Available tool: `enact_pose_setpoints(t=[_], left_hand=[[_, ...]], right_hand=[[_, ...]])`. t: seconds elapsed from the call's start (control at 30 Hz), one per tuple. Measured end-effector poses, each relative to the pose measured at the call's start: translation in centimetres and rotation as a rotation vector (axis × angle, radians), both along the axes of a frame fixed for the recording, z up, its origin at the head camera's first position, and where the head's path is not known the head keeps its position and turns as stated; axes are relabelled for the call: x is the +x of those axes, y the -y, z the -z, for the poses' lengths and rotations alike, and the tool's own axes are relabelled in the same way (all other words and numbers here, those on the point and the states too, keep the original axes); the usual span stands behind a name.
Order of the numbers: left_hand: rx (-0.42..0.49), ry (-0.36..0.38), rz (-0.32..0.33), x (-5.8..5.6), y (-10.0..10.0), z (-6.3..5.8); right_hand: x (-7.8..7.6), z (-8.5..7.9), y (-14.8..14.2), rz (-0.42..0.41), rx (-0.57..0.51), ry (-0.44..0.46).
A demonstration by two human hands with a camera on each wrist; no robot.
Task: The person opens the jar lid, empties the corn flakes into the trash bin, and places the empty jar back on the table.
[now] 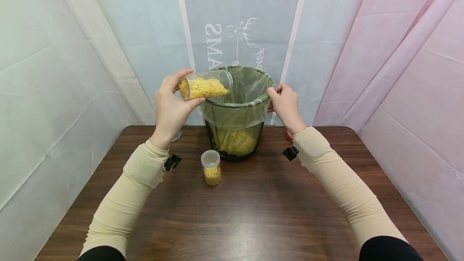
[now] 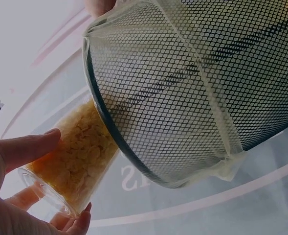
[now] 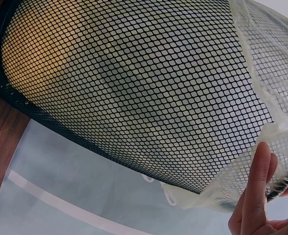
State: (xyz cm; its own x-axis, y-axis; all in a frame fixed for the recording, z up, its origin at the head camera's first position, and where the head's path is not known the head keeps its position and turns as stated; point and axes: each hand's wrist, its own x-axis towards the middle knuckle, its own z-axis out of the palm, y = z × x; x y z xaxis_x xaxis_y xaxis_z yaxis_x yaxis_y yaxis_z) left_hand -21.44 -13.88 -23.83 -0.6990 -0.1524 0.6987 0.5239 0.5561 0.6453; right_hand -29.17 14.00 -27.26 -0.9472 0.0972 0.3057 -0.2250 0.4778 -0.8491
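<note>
My left hand [image 1: 169,108] holds a clear jar [image 1: 207,87] of yellow flakes around its base end. The jar lies almost level, its mouth over the left rim of a black mesh wastebasket [image 2: 183,93]. Flakes [image 2: 80,152] fill much of the jar's lower side. A thin translucent liner bag [image 1: 250,81] folds over the basket's rim, and yellow contents [image 1: 237,142] show through the mesh at the bottom. On the basket's right side, my right hand [image 1: 286,102] grips the rim and liner between thumb and fingers; in the right wrist view its fingers [image 3: 258,181] lie against the outside.
A second clear jar [image 1: 211,168], partly filled with yellow flakes, stands upright in front of the basket on the brown wooden table [image 1: 239,212]. Behind my left wrist lies a clear round lid [image 1: 177,135]. A red item [image 1: 289,135] is mostly hidden by the right wrist. Curtains [image 1: 145,31] surround the table.
</note>
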Motion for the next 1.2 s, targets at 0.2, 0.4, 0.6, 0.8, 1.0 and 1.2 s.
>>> enact_pose_setpoints(t=[0.2,0.4,0.6,0.8,1.0,1.2], left_hand=[[-0.007,0.002,-0.01,-0.03,0.03,-0.06],[-0.004,0.002,-0.006,0.01,-0.03,-0.05],[-0.006,-0.002,-0.007,0.07,-0.07,-0.03],[-0.007,-0.013,-0.006,0.15,-0.13,-0.15],[-0.009,-0.018,-0.008,0.25,-0.17,-0.31],[-0.036,-0.025,-0.018,0.33,-0.18,-0.43]], right_hand=[[-0.01,0.0,0.01,-0.014,-0.014,0.001],[-0.03,0.05,0.01,-0.01,-0.004,-0.001],[-0.09,0.07,0.0,-0.006,0.006,0.002],[-0.09,0.01,-0.08,-0.005,0.02,0.002],[-0.06,-0.03,-0.15,-0.007,0.035,-0.004],[-0.05,0.03,-0.1,-0.014,0.026,0.006]])
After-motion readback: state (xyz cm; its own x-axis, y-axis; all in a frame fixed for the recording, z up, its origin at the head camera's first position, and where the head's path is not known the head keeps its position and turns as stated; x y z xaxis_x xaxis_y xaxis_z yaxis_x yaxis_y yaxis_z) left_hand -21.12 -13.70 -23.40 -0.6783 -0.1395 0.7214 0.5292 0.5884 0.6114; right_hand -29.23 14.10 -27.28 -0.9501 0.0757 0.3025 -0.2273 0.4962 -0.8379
